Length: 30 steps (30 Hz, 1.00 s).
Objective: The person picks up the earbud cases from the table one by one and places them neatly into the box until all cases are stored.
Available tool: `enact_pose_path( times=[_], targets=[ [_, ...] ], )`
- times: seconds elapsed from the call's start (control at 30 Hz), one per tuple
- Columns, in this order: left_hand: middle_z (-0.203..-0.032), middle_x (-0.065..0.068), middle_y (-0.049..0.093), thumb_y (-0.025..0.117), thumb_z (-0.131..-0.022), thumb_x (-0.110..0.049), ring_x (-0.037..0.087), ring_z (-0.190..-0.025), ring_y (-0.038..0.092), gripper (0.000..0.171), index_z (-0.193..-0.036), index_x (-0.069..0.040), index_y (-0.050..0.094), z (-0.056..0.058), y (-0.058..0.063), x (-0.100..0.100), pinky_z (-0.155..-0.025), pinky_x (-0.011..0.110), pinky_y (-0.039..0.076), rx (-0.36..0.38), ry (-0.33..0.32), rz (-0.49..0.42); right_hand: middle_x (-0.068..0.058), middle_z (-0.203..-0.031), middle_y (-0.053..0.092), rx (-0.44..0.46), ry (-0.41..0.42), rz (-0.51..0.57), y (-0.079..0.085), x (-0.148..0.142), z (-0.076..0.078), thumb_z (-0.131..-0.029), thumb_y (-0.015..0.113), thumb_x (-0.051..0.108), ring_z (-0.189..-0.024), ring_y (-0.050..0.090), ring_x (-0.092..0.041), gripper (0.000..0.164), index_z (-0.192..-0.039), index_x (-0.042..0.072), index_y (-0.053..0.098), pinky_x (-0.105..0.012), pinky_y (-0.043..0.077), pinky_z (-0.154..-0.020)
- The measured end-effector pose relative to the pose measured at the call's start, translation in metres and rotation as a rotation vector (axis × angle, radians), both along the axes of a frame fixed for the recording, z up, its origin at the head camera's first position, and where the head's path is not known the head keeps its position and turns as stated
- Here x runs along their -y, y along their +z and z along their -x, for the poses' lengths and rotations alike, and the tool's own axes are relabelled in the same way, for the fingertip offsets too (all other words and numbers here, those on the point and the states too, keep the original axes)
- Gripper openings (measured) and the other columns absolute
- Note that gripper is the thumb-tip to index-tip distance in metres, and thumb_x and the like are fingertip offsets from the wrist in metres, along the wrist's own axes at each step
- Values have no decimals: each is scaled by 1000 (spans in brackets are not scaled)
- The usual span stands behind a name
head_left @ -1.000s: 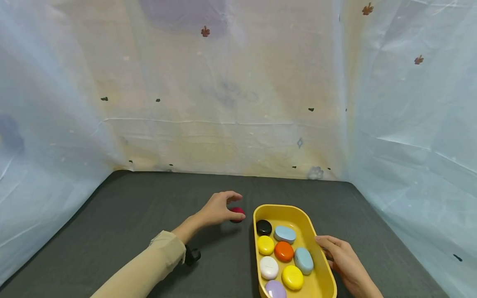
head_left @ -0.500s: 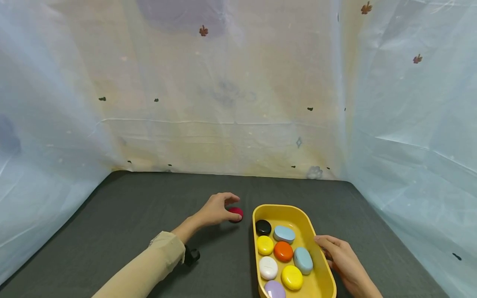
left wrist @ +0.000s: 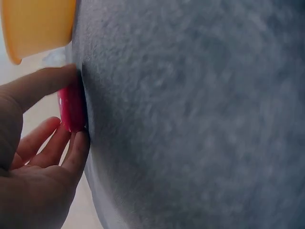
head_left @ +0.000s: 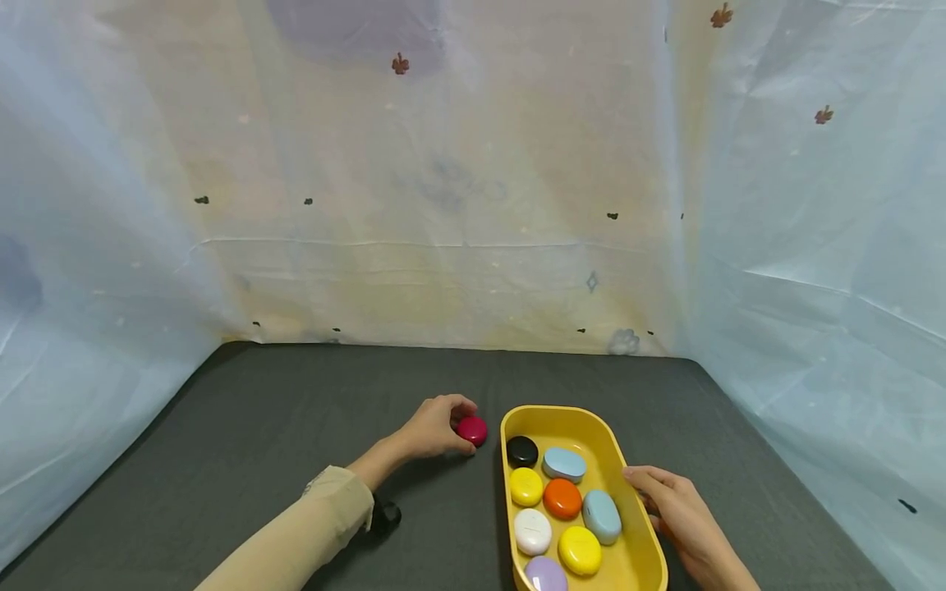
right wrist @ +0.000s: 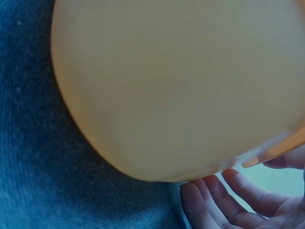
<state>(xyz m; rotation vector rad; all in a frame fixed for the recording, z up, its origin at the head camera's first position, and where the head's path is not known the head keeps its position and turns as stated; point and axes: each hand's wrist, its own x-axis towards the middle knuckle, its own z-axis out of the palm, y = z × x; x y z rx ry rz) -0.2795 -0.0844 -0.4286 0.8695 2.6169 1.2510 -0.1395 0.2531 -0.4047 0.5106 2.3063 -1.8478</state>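
Observation:
My left hand point(head_left: 433, 427) holds a crimson, rounded, pebble-like piece point(head_left: 471, 431) between thumb and fingers, just left of the yellow tray point(head_left: 621, 484). In the left wrist view the crimson piece point(left wrist: 72, 107) is at the cloth, with the thumb point(left wrist: 47, 81) on one edge and the fingers point(left wrist: 76, 152) on the other. My right hand point(head_left: 676, 513) grips the tray's right side, thumb at the rim. In the right wrist view the fingers point(right wrist: 221, 200) touch the tray's outer wall point(right wrist: 167, 95) from below.
Inside the tray lie several glossy rounded pieces: black point(head_left: 522, 451), light blue point(head_left: 602, 517), yellow point(head_left: 580, 550), orange point(head_left: 563, 499), white point(head_left: 533, 531) and lilac point(head_left: 547, 573). Dark grey cloth point(head_left: 296, 427) covers the table. Pale patterned sheets point(head_left: 443, 205) hang behind and at both sides.
My left hand has shifted slightly toward me, and its fingers and thumb sit farther back on the crimson piece, which now shows more fully. The right hand and tray have not moved.

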Motion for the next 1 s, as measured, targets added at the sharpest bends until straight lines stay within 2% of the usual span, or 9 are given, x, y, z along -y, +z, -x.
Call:
enact_pose_path(
  times=[0.5,0.77,1.0],
  targets=[
    [-116,12,63,88,-71,-8,24,-102,60,62,-124,5,59,-4,-1,-4,-87,36,52,-6,-2,5,-11,-106,66,3,5,-2,1,0,0,-99,59,34,-91,64,-26,48,-123,-7,62,-40,57,-75],
    [-114,9,64,89,-71,-11,22,-99,60,61,-123,4,60,-4,-1,-3,-84,34,53,-31,-7,14,-12,-106,66,2,0,-6,2,1,0,-99,59,34,-91,65,-25,48,-123,-7,61,-41,57,-75],
    [-112,8,64,88,-72,-14,21,-98,60,60,-123,3,60,-7,2,0,-83,32,53,-15,2,-5,-12,-108,66,10,-7,-10,1,1,0,-98,59,35,-92,65,-26,50,-124,-8,60,-41,57,-76]
  ],
)
